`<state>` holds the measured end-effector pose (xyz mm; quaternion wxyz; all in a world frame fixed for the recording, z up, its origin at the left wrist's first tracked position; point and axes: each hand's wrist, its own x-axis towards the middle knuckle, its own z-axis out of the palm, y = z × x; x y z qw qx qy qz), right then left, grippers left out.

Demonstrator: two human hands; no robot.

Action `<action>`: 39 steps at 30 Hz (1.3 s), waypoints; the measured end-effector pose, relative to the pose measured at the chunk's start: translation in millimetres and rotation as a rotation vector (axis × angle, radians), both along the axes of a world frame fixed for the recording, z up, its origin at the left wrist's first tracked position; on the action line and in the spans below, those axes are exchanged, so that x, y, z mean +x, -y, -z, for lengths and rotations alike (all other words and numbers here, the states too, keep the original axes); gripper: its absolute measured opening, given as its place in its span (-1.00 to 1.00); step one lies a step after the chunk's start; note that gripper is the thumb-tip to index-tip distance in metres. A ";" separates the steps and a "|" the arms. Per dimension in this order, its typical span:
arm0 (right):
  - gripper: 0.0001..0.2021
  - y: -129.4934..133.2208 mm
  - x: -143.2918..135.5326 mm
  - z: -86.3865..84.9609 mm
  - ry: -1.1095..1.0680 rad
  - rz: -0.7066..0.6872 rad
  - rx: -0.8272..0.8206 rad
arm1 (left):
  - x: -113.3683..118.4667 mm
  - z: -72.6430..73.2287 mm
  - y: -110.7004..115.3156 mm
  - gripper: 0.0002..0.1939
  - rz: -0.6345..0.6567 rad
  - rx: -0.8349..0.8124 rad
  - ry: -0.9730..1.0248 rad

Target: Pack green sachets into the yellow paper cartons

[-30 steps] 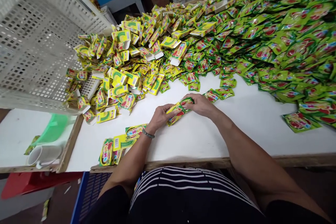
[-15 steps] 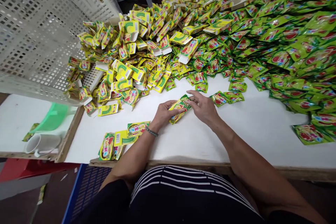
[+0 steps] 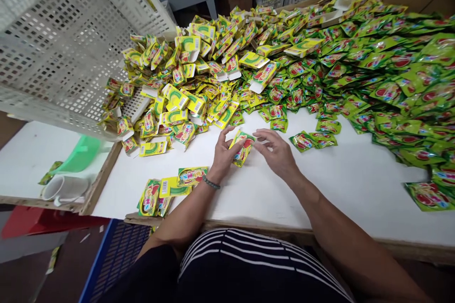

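My left hand [image 3: 224,155] holds a small yellow-and-green candy box [image 3: 243,150] just above the white table, thumb across its printed front. At the right end of the box is my right hand [image 3: 276,152], its thumb and fingertips closed about that edge; the end flap is hidden by the fingers. To the right lie a few green candy sachets [image 3: 302,141] with red fruit prints. Left of my left forearm sits a small group of candy boxes [image 3: 192,176], some overlapping.
A heap of yellow boxes [image 3: 174,97] spills from a tipped white crate [image 3: 71,47] at the left. Green sachets [image 3: 391,90] are piled along the back and right. A white mug [image 3: 67,188] and a green plastic piece [image 3: 81,155] lie beyond a wooden strip [image 3: 103,177].
The green sachet end that stuck out of the box between my hands no longer shows. The box is more upright, and my right fingers have moved to its edge. The view has shifted slightly.
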<state>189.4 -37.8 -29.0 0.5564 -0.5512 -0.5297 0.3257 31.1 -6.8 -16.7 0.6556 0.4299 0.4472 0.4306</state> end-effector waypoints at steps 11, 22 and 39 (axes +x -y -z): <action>-0.71 1.4 -7.0 2.4 -0.107 -0.175 -0.151 | -2.5 -8.4 5.0 -0.33 0.143 0.011 -0.027; -0.66 3.8 -2.3 -10.1 0.010 -0.239 -0.185 | -9.3 -2.8 1.4 -0.32 0.161 0.042 -0.115; -0.73 -1.7 2.6 1.6 -0.436 -0.181 -0.301 | -6.3 -8.5 4.2 -0.39 0.115 0.028 -0.122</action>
